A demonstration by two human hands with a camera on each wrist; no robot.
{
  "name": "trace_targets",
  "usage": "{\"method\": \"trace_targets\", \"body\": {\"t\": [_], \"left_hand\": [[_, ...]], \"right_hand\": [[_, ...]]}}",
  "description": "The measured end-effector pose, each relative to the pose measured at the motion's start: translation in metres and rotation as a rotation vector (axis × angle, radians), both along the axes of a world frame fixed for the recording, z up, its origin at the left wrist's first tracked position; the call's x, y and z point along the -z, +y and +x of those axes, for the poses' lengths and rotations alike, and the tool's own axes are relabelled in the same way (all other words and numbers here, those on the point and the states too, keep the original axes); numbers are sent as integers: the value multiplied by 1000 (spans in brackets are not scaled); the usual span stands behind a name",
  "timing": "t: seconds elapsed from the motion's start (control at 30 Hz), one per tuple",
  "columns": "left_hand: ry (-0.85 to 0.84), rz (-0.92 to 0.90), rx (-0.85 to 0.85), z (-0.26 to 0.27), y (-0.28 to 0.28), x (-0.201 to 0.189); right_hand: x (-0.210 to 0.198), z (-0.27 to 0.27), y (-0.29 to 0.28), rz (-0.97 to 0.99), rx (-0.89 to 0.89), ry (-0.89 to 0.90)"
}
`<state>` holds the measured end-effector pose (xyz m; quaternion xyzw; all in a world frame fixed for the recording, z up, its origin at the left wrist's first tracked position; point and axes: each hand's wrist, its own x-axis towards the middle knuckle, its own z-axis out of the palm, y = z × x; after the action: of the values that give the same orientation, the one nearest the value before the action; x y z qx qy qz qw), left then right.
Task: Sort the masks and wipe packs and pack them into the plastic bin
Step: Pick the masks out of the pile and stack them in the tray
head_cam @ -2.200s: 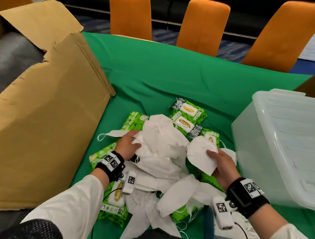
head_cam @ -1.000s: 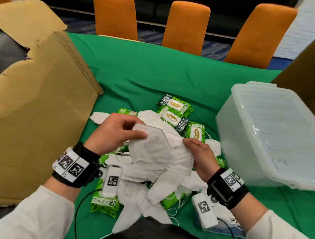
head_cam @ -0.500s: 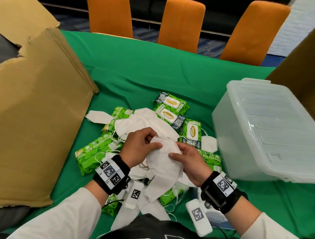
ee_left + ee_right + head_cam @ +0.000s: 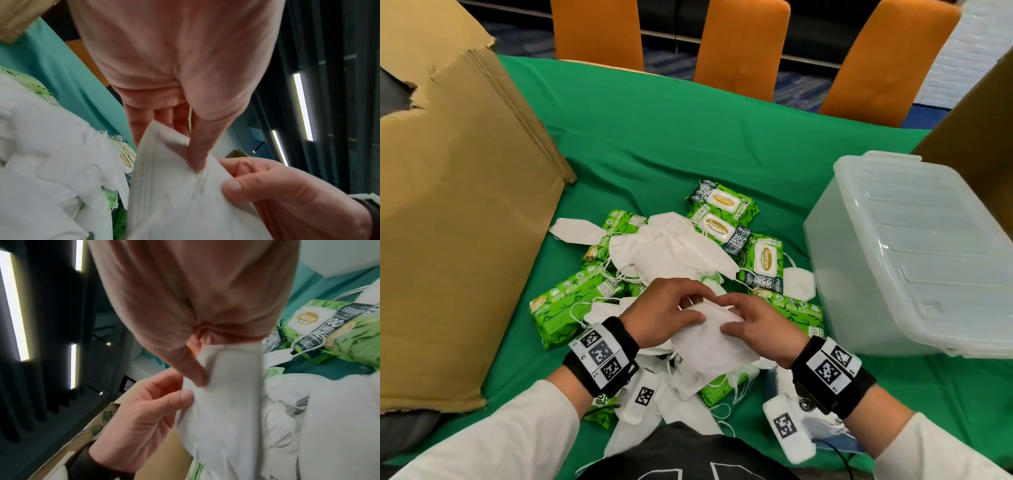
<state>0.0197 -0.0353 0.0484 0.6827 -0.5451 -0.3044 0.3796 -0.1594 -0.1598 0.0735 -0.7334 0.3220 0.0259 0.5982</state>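
Note:
Both hands hold one white folded mask [image 4: 710, 339] just above the near side of the heap. My left hand [image 4: 671, 308] pinches its left edge, thumb on top. My right hand [image 4: 750, 320] pinches the right edge. In the left wrist view the left hand [image 4: 180, 142] grips the mask [image 4: 185, 203] between thumb and fingers. The right wrist view has the right hand [image 4: 197, 366] doing the same on the mask [image 4: 226, 402]. More white masks [image 4: 671, 250] lie tangled over green wipe packs [image 4: 765, 260] on the green tablecloth [image 4: 688, 144]. A translucent plastic bin [image 4: 914, 253] stands to the right.
A large cardboard box [image 4: 458, 212] with an open flap fills the left side. Another brown cardboard edge [image 4: 983, 130] rises behind the bin. Three orange chairs [image 4: 739, 41] line the table's far side. Loose masks and packs also lie under my wrists.
Both hands lifted masks from the heap, brought them together, then lowered toward me. They now hold the mask low over the near part of the heap.

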Motion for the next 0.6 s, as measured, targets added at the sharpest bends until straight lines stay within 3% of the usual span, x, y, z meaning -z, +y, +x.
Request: {"method": "trace_targets", "body": {"t": [0.07,0.17,0.27,0.43,0.6], "left_hand": [[66,-38,-113,0,3,5],[311,-57,-241,-2,10,14],[272,-40,-233,-12,16,20],[326,-21,-142,-33,16,16],[346,-31,-233,-49,15,23]], "right_hand": [[3,-5,-1,52,138,-43],[7,-13,-2,138,262,-101],[11,-19,2,118,290,-95],[13,-25,13,82,132,-69],[15,-36,19,208,260,-168]]}}
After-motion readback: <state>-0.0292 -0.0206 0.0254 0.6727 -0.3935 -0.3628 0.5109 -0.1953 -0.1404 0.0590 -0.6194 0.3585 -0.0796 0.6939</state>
